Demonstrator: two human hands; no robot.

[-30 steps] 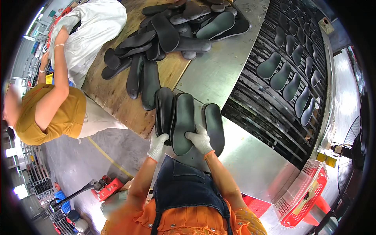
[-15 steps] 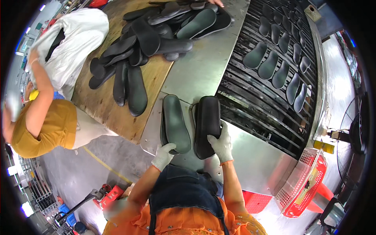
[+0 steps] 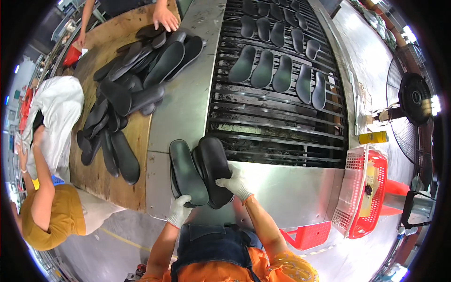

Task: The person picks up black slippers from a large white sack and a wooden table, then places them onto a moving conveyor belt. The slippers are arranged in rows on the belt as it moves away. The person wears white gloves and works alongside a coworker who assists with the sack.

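Observation:
My left hand, in a white knit glove, grips the near end of a small stack of dark green-black shoe insoles. A second stack of black insoles is held by my gloved right hand, its thumb on top and its fingers hidden at the right side. Both stacks lie side by side over the metal table edge, their near ends toward me and their inner edges close together. How many insoles each stack holds is not plain.
A slatted conveyor carries rows of insoles. Left, a wooden table bears a loose heap of insoles; a co-worker's hand is at its far end. Another person in a mustard shirt handles a white sack. Red baskets and a fan stand right.
The view has turned right, so the conveyor now sits more centrally. My two stacks have come closer together, with both hands still on them. The far co-worker's hand shows more fully over the heap.

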